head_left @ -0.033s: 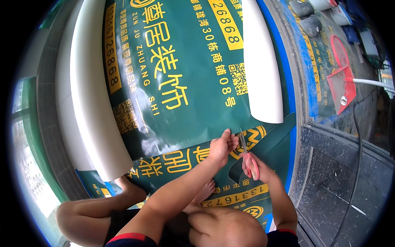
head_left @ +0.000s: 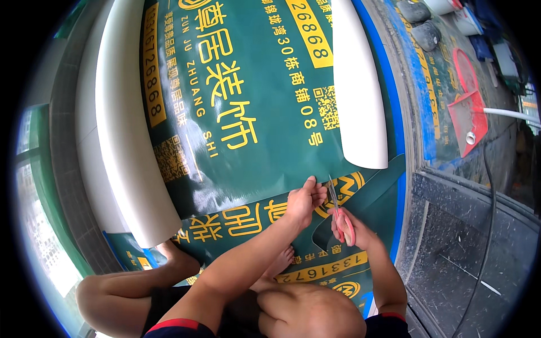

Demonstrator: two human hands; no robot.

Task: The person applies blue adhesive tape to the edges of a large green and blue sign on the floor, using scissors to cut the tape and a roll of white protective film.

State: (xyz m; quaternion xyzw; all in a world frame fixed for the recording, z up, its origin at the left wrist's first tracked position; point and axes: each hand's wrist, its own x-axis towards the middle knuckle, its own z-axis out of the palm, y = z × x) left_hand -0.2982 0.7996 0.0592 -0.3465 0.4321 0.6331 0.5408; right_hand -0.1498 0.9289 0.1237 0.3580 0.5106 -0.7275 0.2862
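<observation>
A large green protective floor sheet [head_left: 253,163] with yellow and white print lies spread before me, its side edges curled up and showing a white underside. My left hand [head_left: 307,201] is closed at the sheet's near edge, thumb on top, pinching it. Just to its right, my right hand [head_left: 358,231] grips a pair of scissors [head_left: 345,226] by the pink-red handles. Their blades point away from me, beside my left fingertips and close to the edge. Under this edge lies another green printed sheet [head_left: 248,228], partly covered by my arms and legs.
White curled sides rise at left [head_left: 127,141] and right [head_left: 360,101]. Blue tape [head_left: 399,214] runs along the right border. Beyond it are a dusty dark sill [head_left: 451,225], a black cable [head_left: 489,225], a red dustpan [head_left: 468,121] and grey shoes [head_left: 425,36]. My bare feet rest near the sheet.
</observation>
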